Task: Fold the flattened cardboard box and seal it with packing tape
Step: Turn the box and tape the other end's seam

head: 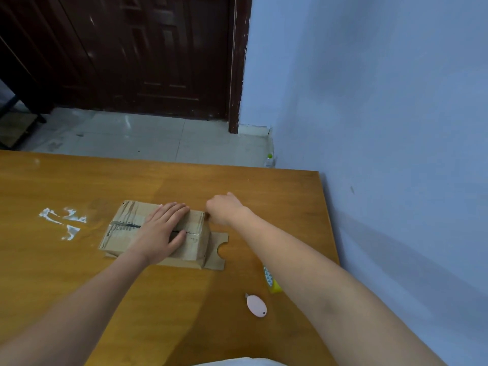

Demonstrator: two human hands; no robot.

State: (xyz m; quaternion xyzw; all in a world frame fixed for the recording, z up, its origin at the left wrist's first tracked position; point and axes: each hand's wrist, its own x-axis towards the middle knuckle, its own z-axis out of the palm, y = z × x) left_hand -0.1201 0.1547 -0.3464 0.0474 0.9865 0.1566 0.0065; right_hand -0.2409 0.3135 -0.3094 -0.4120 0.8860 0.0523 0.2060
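Observation:
A small brown cardboard box (124, 228) stands on the wooden table (184, 299), its top flaps closed with a taped seam running across. One side flap (219, 249) with a half-round notch lies flat on the table at the box's right. My left hand (163, 228) presses flat on the top of the box, fingers straight. My right hand (224, 207) is at the box's far right corner with its fingers curled under; what they hold is hidden. A roll of tape (272, 281) with a yellow edge peeks out from under my right forearm.
A small pink cutter (256, 305) lies on the table near the front right. White tape scraps (63, 220) stick to the table left of the box. The table's right edge runs close to a blue wall (396, 128). A dark door and tiled floor lie beyond.

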